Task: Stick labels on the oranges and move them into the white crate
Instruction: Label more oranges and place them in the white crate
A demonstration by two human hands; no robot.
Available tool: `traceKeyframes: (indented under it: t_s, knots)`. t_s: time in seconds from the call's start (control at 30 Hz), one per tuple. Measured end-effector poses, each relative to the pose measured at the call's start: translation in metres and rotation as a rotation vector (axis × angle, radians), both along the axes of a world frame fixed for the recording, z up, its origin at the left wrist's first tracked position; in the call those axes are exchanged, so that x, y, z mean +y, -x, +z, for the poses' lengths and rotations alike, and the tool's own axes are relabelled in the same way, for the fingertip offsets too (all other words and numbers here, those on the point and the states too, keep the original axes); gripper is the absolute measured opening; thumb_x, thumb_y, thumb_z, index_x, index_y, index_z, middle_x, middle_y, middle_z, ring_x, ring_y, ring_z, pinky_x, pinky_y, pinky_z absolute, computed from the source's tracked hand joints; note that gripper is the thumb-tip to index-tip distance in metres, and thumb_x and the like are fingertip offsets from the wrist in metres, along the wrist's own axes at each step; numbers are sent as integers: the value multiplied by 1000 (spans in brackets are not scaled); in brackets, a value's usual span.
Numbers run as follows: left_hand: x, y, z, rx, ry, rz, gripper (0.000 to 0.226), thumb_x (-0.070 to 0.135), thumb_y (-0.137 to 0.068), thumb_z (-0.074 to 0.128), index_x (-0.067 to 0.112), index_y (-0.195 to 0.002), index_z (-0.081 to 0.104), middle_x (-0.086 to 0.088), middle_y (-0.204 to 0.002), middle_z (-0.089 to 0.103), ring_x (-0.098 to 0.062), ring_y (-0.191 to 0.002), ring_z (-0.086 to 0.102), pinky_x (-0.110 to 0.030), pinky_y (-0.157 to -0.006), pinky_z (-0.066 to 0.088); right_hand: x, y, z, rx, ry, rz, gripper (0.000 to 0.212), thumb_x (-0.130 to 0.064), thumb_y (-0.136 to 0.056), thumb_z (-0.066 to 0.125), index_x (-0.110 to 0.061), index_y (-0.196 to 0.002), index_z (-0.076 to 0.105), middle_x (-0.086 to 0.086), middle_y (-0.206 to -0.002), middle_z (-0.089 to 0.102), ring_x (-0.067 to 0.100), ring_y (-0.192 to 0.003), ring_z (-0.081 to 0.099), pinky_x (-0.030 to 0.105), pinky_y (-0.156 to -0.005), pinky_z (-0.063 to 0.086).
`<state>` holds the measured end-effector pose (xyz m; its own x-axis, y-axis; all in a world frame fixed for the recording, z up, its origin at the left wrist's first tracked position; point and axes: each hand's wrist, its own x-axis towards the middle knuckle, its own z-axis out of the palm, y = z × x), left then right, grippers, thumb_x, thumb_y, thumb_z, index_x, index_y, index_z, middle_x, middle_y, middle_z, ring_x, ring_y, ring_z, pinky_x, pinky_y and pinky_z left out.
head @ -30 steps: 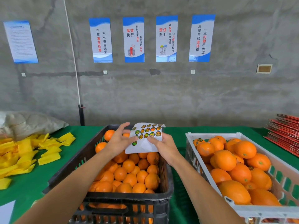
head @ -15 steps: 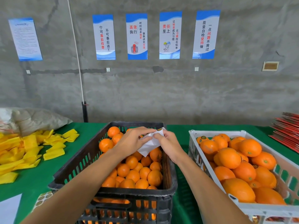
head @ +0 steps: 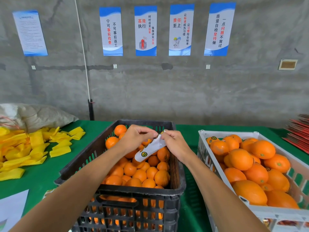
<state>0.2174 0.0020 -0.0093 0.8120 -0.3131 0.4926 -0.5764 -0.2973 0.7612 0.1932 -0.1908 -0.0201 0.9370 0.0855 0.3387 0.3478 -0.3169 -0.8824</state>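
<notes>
Head view: both hands are raised above the black crate [head: 120, 190], which is filled with unlabelled oranges [head: 151, 172]. The left hand [head: 136, 137] is curled, its thumb and fingertips pinching the upper edge of the label sheet [head: 148, 150]. The right hand [head: 174, 143] is likewise curled, with its fingertips pinched on the same upper edge, just beside the left fingertips. The 2 hands almost touch at that edge. The sheet is bent and hangs down and to the left between the hands, over the far half of the black crate; 1 round green-and-yellow label [head: 144, 154] is seen near its lower end, and others are partly hidden by the left hand. No orange is held by either hand.

The white crate [head: 203, 144] stands just to the right of the black crate on the green desk [head: 41, 178], well apart from the right hand. It is heaped with larger oranges [head: 240, 159], and a round label is visible on the orange [head: 213, 139] at its far left corner. Yellow foam sleeves [head: 33, 148] are piled on the desk at the left.
</notes>
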Motion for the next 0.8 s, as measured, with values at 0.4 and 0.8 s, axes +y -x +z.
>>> traceKeyframes:
  t_s: [0.4,0.8]
  knots:
    - [4,0,-2,-45,-70,-19,16,19,-95,71,21,-109,80,12,-101,79,-8,-94,74,-23,-78,60,2,2,2,10,67,8,34,-22,-99,54,-24,-71,74,-6,-76,67,6,-73,59,17,-60,45]
    - [19,-6,-4,10,-26,90,17,21,-98,68,15,-109,79,3,-90,79,-13,-83,74,-27,-69,60,1,3,2,49,84,-7,48,-15,-97,55,-20,-50,52,-21,-49,45,2,-45,39,21,-50,30]
